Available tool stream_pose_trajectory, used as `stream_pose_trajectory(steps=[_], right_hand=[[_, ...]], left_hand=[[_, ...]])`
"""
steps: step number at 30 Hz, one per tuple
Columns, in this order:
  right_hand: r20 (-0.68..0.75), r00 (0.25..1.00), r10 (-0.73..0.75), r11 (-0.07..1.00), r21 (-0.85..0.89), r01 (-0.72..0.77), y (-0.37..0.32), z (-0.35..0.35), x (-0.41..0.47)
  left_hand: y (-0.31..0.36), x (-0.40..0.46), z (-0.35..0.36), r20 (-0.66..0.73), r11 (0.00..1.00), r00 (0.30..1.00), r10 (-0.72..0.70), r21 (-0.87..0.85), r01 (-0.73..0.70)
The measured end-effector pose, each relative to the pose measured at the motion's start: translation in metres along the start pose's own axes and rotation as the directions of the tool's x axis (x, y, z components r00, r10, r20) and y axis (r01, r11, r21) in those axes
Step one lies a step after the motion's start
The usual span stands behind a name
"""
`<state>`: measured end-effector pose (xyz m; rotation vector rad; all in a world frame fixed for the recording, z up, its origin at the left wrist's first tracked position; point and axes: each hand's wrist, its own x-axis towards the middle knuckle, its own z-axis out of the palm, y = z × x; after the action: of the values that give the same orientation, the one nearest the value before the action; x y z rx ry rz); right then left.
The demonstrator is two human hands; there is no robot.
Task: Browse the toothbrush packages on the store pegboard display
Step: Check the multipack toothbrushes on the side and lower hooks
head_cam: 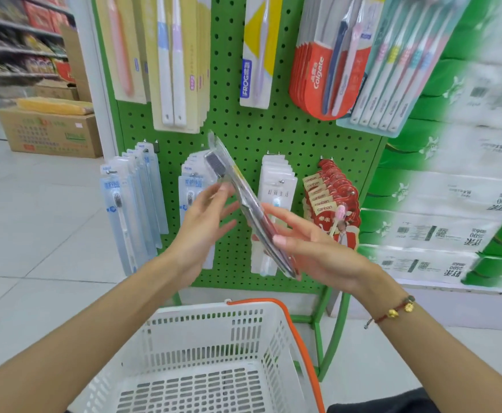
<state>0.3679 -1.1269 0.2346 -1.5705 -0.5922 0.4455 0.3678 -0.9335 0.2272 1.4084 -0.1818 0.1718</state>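
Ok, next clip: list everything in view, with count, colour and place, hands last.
held toothbrush package: one, clear with a dark brush, tilted between both hands
pegboard display: one, green, centre
Colgate packs: a stack, red, upper right pegs
FROG pack: white and yellow, upper centre
canban packs: a stack, red, lower right peg
clear blue toothbrush packs: several rows, lower left pegs
shopping basket: one, white with an orange handle, bottom centre
cardboard box: one, brown, floor at left
tissue packs: stacked, green and white, right
bracelet: one, red cord with gold beads, right wrist
left hand: fingertips touch the package
right hand: holds the package's lower part
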Motion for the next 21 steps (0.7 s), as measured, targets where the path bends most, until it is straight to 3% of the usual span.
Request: stream_pose_trajectory(steps=[4, 7, 10, 13, 15, 17, 19, 21], right_hand=[[0.045, 0.996, -0.077, 0.958, 0.279, 0.061, -0.013, -0.01, 0.004], [0.069, 0.991, -0.113, 0.939, 0.333, 0.084, -0.032, -0.017, 0.003], [-0.026, 0.995, -0.095, 0.99, 0.1, 0.097, -0.058, -0.029, 0.001], [-0.249, 0.955, -0.159, 0.974, -0.196, 0.111, -0.091, -0.041, 0.005], [-0.417, 0.87, -0.262, 0.943, -0.303, 0.139, -0.117, -0.049, 0.011], [-0.556, 0.728, -0.402, 0.9, -0.385, 0.203, -0.144, -0.061, 0.02], [-0.628, 0.585, -0.513, 0.854, -0.444, 0.272, -0.173, -0.071, 0.027], [-0.633, 0.518, -0.575, 0.816, -0.484, 0.315, -0.199, -0.077, 0.031]], left_hand=[[0.034, 0.022, 0.013, 0.158, 0.998, 0.987, -0.009, -0.055, 0.018], [0.057, 0.036, 0.022, 0.109, 0.996, 0.994, 0.02, -0.091, -0.01], [0.081, 0.051, 0.028, 0.101, 0.997, 0.993, 0.064, -0.06, -0.058], [0.105, 0.065, 0.038, 0.072, 0.992, 0.989, 0.125, 0.016, -0.127], [0.118, 0.075, 0.047, 0.028, 0.984, 0.984, 0.174, 0.034, -0.175], [0.129, 0.084, 0.056, -0.004, 0.976, 0.977, 0.215, 0.034, -0.214], [0.141, 0.092, 0.065, -0.029, 0.967, 0.966, 0.255, 0.011, -0.255], [0.151, 0.099, 0.073, -0.051, 0.958, 0.957, 0.287, -0.008, -0.288]])
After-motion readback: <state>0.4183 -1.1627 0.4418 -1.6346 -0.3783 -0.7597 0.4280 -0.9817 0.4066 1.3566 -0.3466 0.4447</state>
